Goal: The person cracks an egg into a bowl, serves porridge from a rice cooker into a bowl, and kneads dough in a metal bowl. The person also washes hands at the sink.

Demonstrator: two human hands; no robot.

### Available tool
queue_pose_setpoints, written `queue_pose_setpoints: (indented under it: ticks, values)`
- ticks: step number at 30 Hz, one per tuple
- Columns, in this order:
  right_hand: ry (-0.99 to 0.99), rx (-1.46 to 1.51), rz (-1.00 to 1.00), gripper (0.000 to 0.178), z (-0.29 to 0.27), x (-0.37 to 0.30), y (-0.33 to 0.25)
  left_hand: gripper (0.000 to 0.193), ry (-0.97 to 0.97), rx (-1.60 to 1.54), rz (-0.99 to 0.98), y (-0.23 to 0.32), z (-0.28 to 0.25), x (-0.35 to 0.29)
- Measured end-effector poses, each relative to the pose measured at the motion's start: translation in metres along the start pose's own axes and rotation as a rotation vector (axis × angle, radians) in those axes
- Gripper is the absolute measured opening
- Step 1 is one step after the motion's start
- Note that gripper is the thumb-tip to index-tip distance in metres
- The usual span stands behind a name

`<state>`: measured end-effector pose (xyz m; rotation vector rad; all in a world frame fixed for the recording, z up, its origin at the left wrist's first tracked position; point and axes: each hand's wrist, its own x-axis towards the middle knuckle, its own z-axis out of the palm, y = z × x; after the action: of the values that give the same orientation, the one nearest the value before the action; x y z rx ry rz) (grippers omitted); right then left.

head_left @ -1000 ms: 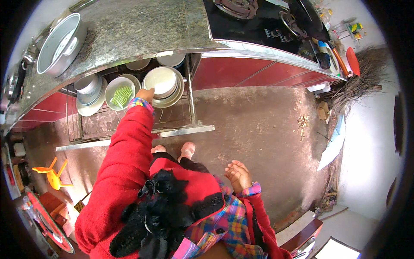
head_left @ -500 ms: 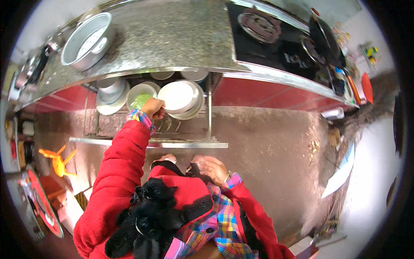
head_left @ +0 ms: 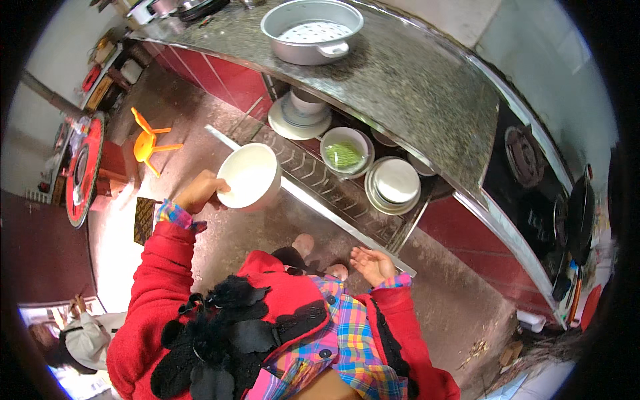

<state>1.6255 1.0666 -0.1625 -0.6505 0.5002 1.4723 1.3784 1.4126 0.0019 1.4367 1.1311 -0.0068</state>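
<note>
A person in a red jacket looks down at a kitchen floor and a stone table with a pull-out dish rack (head_left: 313, 175) under it. The left hand (head_left: 199, 193) holds a white bowl (head_left: 249, 177) by its near rim, fingers closed around the edge. The bowl is empty and hangs in the air in front of the rack's left end, clear of the wire and of the table edge above. The right hand (head_left: 372, 265) is empty, palm up, fingers loosely open, low beside the rack's front rail.

The step in hand looks like carrying a bowl between the rack and somewhere else; which way it travels cannot be told. Any move back toward the rack would call for tilting the bowl under the table's overhang and finding a free slot.

In the rack sit a stack of plates (head_left: 300, 117) at the left end, a bowl with green food (head_left: 345, 153) in the middle, and a stack of white plates (head_left: 395, 185) at the right. A metal steamer pot (head_left: 312, 30) stands on the table near its far edge. A stove top (head_left: 533, 180) fills the table's right end. An orange stool (head_left: 151, 139) stands on the floor to the left. The overhang and the crowded rack are the main obstacles.
</note>
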Motion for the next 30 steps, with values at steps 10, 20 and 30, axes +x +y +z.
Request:
queue_pose_setpoints:
  ticks: [10, 20, 30]
  values:
    - [0.288, -0.361, -0.054, 0.032, 0.005, 0.013, -0.052, 0.027, 0.200, -0.178, -0.145, -0.093, -0.103, -0.012]
    - [0.494, -0.346, -0.028, 0.016, 0.014, 0.040, -0.109, 0.022, 0.495, -0.337, -0.396, -0.177, -0.133, -0.039]
    - [0.180, -0.710, 0.374, 0.012, 0.066, 0.130, -0.146, 0.019, 0.745, -0.470, -0.767, -0.207, -0.121, -0.053]
